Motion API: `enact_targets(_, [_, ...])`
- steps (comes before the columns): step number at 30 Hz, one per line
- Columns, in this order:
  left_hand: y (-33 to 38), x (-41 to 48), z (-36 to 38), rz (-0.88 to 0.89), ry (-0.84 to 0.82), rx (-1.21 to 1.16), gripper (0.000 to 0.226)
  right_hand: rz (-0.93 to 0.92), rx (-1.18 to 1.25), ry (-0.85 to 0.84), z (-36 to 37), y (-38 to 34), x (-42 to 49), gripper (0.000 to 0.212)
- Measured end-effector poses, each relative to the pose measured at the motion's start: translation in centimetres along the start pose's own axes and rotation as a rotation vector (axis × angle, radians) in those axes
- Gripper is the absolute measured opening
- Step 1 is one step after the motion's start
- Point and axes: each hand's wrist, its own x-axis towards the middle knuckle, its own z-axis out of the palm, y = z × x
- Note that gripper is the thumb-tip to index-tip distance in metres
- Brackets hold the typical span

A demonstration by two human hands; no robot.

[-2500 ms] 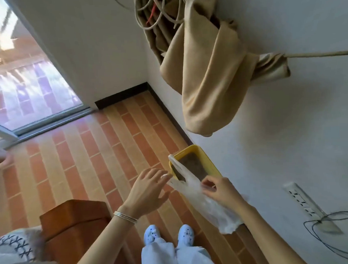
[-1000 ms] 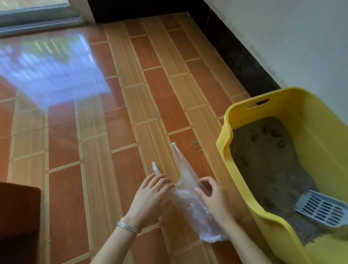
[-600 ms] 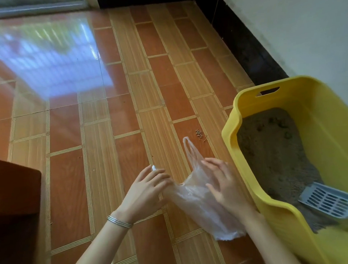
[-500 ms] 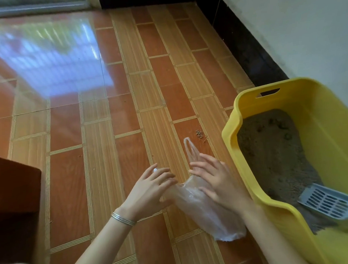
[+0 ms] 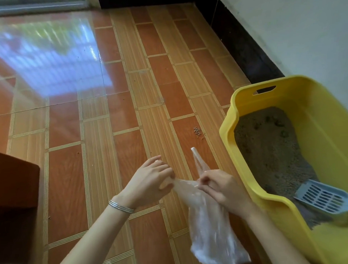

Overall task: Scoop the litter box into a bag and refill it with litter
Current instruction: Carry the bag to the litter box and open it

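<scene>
A clear plastic bag hangs between my hands above the tiled floor. My left hand pinches one side of the bag's mouth and my right hand pinches the other side, with one handle loop sticking up above it. To the right stands the yellow litter box holding grey litter with a few dark clumps at its far end. A grey slotted scoop lies in the near end of the box, its handle pointing right.
A few spilled litter grains lie on the orange tiled floor left of the box. A brown wooden piece of furniture stands at the left edge. The white wall with dark skirting runs behind the box.
The view dropped from standing height to close over the floor and litter box. My hands shifted on the bag's mouth and now pull its two sides apart.
</scene>
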Motion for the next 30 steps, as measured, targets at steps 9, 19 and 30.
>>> enact_targets(9, [3.1, 0.3, -2.0, 0.146, -0.080, -0.240, 0.037, -0.098, 0.111, 0.028, -0.9, -2.5, -0.1, 0.018])
enact_targets(19, [2.1, -0.5, -2.9, 0.005, 0.036, -0.165, 0.011, 0.141, 0.017, -0.468, -1.6, -2.8, -1.7, 0.040])
enact_targets(30, [2.4, -1.3, -3.3, -0.147, -0.050, -0.499, 0.011, 0.205, 0.483, -0.123, -1.4, -3.5, -2.6, 0.010])
